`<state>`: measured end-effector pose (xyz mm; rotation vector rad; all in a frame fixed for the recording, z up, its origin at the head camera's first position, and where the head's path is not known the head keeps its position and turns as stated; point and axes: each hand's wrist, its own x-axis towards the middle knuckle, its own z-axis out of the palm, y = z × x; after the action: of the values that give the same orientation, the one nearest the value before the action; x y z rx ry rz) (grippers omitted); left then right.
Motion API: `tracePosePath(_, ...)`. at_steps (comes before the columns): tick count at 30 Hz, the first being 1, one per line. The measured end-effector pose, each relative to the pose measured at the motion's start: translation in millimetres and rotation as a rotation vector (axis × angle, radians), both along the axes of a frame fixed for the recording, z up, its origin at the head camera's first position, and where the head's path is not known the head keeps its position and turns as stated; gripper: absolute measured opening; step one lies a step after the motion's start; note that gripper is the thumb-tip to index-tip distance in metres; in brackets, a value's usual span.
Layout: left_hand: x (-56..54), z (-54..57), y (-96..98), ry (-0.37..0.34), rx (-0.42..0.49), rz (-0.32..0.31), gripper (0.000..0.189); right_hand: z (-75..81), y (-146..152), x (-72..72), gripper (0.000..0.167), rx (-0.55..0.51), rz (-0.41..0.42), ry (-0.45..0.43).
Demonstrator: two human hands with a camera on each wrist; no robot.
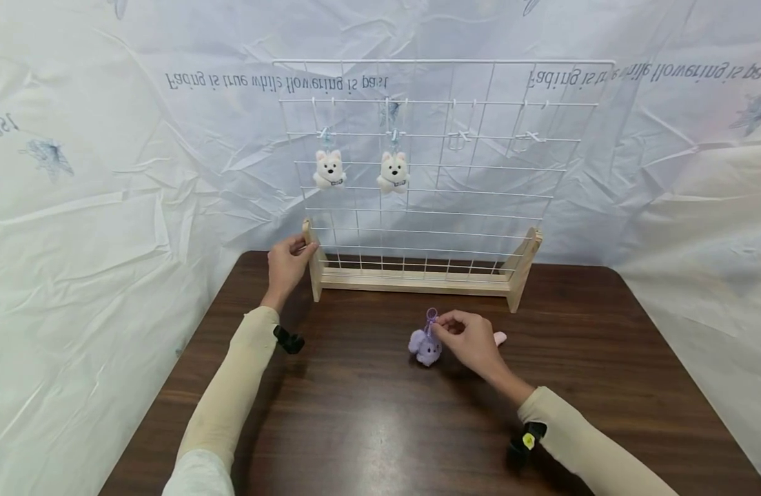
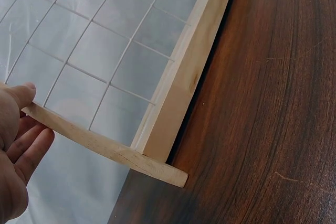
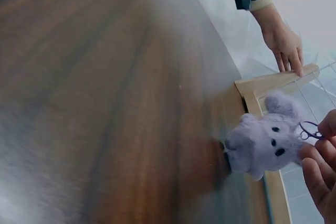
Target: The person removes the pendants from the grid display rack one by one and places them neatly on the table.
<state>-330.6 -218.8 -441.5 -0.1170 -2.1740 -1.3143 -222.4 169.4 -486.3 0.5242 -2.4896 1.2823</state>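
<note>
Right hand (image 1: 472, 344) first: in the head view, the purple plush (image 1: 427, 349) is pinched by its top between thumb and fingers, just below centre frame, while the rack's wooden end (image 1: 316, 277) at mid-left is gripped by the left hand (image 1: 286, 267). Going by the two white plush toys (image 1: 393, 172) already hung at upper centre, a hanging step seems to be in hand; probably a lift to a bare hook (image 1: 531, 137) at upper right is called for. Some pale pink thing (image 1: 500, 338) is mostly hidden behind the right hand. From the left wrist, the gripping hand is cut off at the left edge. From the right wrist, the pinching hand is cut off at lower right, and whether the table (image 3: 131, 103) is touched by the plush can't be told.
</note>
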Motion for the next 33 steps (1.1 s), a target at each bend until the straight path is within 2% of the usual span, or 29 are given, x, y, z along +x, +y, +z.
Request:
tracePosePath(14, -1.3, -0.6, 0.7, -0.007, -0.005, 0.008, 0.038, 0.1, 0, -30.6, 0.007, 0.117, 0.051, -0.019)
tracePosePath(22, -1.5, -0.6, -0.1, -0.008, -0.014, 0.018, 0.039, -4.8, 0, -47.2, 0.009, 0.159, 0.044, -0.049)
tracePosePath(33, -0.5, 0.6, 0.8, -0.004, -0.009, 0.005, 0.037, -10.1, -2, -59.5, 0.013, 0.181, 0.033, -0.127)
